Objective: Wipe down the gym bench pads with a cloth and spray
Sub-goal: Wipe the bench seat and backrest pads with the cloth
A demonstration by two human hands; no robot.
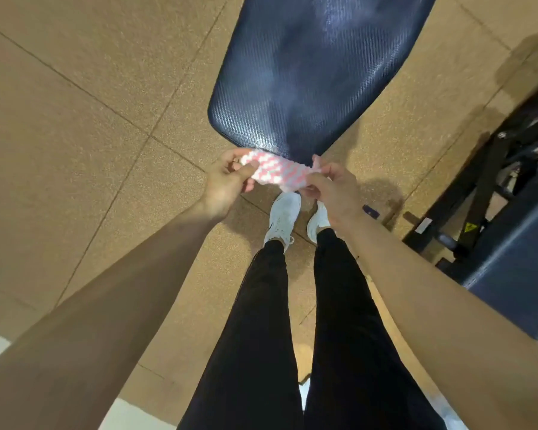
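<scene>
A dark blue textured bench pad (305, 69) fills the top middle of the head view, its narrow rounded end pointing toward me, with damp-looking sheen on its surface. Just below that end, a pink and white patterned cloth (275, 170) is stretched between both hands. My left hand (227, 184) pinches its left end with thumb and curled fingers. My right hand (331, 189) pinches its right end. The cloth hangs in the air above my white shoes, apart from the pad. No spray bottle is in view.
Tan speckled floor tiles (90, 119) surround the bench. Black metal equipment frame (485, 181) and another dark blue pad (516, 259) stand at the right. My legs in black trousers and white shoes (281, 218) are directly below the hands.
</scene>
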